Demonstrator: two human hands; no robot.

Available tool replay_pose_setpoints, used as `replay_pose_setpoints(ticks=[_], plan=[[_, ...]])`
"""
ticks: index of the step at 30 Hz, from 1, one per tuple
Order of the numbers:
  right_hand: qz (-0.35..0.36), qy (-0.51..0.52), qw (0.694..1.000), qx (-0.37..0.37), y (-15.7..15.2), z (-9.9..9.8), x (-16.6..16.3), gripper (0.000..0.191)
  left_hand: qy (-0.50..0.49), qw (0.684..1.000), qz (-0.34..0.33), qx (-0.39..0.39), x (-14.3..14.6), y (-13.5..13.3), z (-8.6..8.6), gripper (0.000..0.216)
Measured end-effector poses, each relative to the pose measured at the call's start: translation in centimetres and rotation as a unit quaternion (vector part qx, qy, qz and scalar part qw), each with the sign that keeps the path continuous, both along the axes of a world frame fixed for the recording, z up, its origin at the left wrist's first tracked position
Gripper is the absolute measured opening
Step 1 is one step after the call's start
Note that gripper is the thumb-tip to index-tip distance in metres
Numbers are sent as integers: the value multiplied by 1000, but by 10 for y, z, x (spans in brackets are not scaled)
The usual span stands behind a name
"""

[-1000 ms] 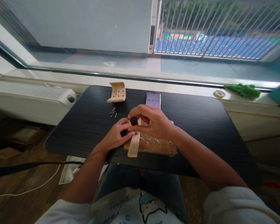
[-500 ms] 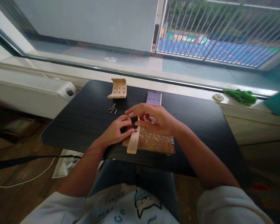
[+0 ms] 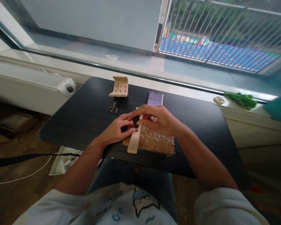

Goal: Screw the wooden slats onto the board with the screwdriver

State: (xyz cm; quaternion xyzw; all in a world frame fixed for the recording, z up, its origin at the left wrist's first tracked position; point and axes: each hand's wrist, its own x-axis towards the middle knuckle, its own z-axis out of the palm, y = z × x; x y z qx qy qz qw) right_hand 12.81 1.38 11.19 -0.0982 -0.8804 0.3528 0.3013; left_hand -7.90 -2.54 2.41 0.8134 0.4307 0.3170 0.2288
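Note:
A pale wooden strip lies on the black table, over the left edge of a brown perforated board in clear wrap. My left hand presses on the strip's far part and hides something dark under its fingers. My right hand pinches a small black tool upright over a screw in the strip.
A curved wooden piece with holes rests at the table's far side, with several loose screws nearer. A phone lies lit beyond my hands. A radiator stands to the left, a green cloth on the sill.
My right hand's fingers have closed again on the black tool over the strip, after spreading half a second ago. The view has shifted slightly.

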Motion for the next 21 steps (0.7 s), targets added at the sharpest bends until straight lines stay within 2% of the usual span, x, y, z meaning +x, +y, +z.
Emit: replay_pose_setpoints(ticks=[15, 21], plan=[[-81, -10, 996, 18, 0, 0, 1, 21, 1, 1000, 2, -6, 1, -1, 5, 20], [-87, 7, 996, 31, 0, 0, 0, 19, -6, 1000, -3, -9, 2, -1, 6, 21]])
